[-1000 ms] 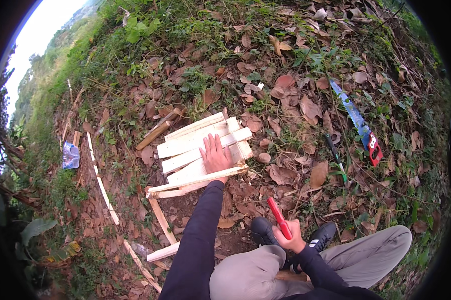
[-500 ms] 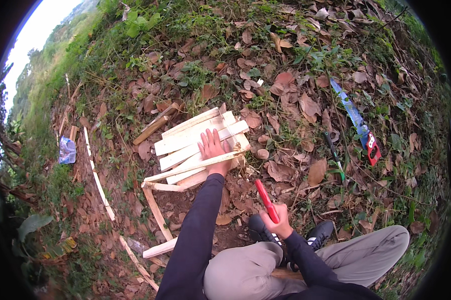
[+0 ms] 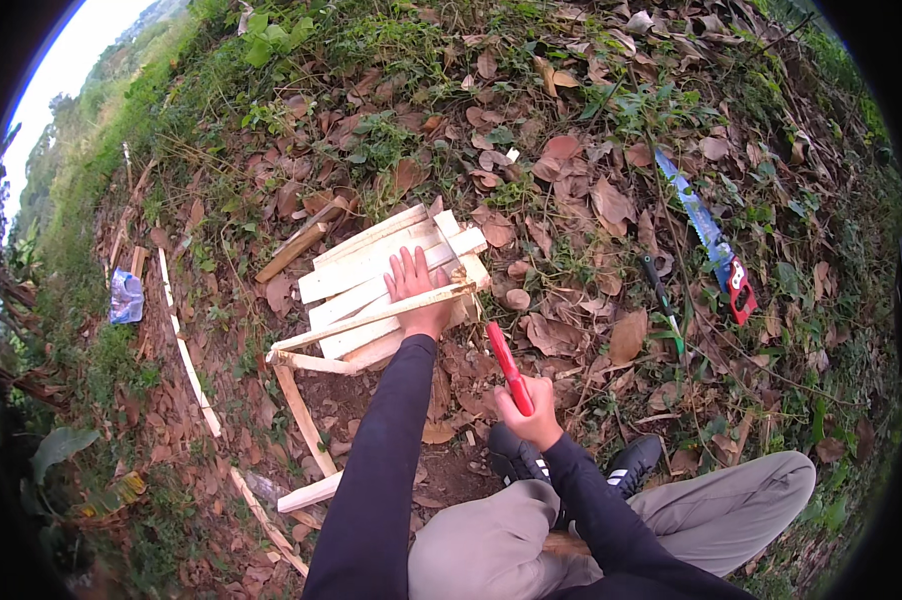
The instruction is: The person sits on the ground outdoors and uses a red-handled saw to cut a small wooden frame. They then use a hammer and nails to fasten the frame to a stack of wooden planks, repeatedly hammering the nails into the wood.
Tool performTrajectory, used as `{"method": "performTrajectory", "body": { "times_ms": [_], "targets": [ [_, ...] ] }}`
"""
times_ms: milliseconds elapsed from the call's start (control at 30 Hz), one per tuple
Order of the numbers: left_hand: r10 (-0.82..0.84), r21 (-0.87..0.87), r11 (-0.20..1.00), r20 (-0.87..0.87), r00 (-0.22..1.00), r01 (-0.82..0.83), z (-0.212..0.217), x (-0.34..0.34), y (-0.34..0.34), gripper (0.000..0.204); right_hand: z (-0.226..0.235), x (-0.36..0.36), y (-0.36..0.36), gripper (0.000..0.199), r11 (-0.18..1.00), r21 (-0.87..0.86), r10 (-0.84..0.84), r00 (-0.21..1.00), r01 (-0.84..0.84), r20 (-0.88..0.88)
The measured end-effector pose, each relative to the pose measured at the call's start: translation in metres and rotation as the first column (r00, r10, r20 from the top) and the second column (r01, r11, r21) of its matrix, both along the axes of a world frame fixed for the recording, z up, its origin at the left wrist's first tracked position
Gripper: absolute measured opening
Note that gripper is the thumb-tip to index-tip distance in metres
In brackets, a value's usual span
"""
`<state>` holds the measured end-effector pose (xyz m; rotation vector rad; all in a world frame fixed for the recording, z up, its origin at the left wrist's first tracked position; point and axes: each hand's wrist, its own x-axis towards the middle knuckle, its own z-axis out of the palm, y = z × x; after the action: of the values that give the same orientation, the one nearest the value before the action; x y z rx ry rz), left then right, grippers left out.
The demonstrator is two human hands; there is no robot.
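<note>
Right hand (image 3: 531, 408) is wrapped snugly around a long red tool handle (image 3: 505, 352), top end poking toward the pale, flat wooden slats (image 3: 343, 284) lying on the leafy ground. Lower bit of the handle's hidden in the fist, and I can't really make out what's past its top end. Left hand (image 3: 417, 286) lies flat on the slats, fingers slightly spread, with a thin pale wooden bar (image 3: 361, 325) covering part of it near the wrist.

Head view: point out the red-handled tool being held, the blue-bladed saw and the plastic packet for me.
Red-handled tool (image 3: 506, 358), head view: on its handle.
Blue-bladed saw (image 3: 713, 240), head view: on its blade.
Plastic packet (image 3: 127, 297), head view: on its middle.
</note>
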<state>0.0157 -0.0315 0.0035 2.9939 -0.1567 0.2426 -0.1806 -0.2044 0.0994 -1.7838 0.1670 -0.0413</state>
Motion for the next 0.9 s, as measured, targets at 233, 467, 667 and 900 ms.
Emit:
{"method": "performTrajectory", "body": {
  "times_ms": [233,467,667,900],
  "targets": [
    [0.0,-0.016,1.0,0.015,1.0,0.001,0.0,-0.004,-0.002,0.062,0.026,-0.053,-0.027,0.029,0.997,0.028,0.068,0.998,-0.068,-0.002],
    [-0.035,-0.044,0.998,-0.034,0.999,0.033,-0.005,-0.003,0.005,0.062,0.005,-0.009,-0.005,0.027,0.997,0.072,-0.017,0.994,0.025,-0.105],
    [-0.039,-0.005,0.999,0.05,0.998,0.039,-0.001,0.001,0.002,0.062,0.0,-0.011,-0.011,0.025,0.998,0.058,0.022,0.999,-0.019,-0.045],
    [-0.039,-0.013,0.999,0.033,0.999,0.04,-0.004,0.004,0.009,0.062,0.016,-0.059,-0.011,0.03,0.992,0.122,0.013,1.0,-0.012,-0.006]
  ]
}}
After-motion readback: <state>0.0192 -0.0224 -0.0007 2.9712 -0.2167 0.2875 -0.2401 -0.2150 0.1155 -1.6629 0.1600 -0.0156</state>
